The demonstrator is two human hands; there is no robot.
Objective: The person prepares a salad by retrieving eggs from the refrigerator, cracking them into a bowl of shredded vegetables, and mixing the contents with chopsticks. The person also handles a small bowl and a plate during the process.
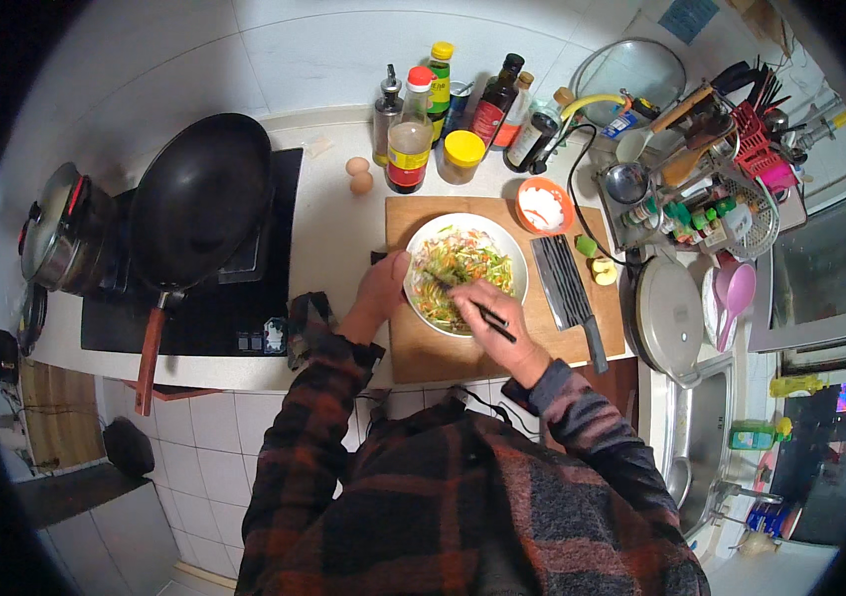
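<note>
A white bowl [521, 270] of shredded vegetables [467, 261] stands on a wooden cutting board [430, 365]. At the bowl's left rim, my left hand [382, 290] grips the edge. My right hand [501, 324] is closed around dark chopsticks [493, 316], whose tips are down among the shreds. Right of the bowl lies a cleaver [564, 283] with a dark handle. Beyond it are a cut green vegetable piece [585, 246] and a pale cut piece [604, 272]. An orange bowl [546, 186] holding white powder sits at the board's back edge.
Two eggs [360, 175] lie behind the board, near several sauce bottles [408, 141] and a yellow-lidded jar [461, 156]. A black wok [203, 201] and a lidded pot [65, 231] stand on the cooktop [188, 335] at left. Rack [624, 231], lidded pan [669, 313] and sink [702, 425] are at right.
</note>
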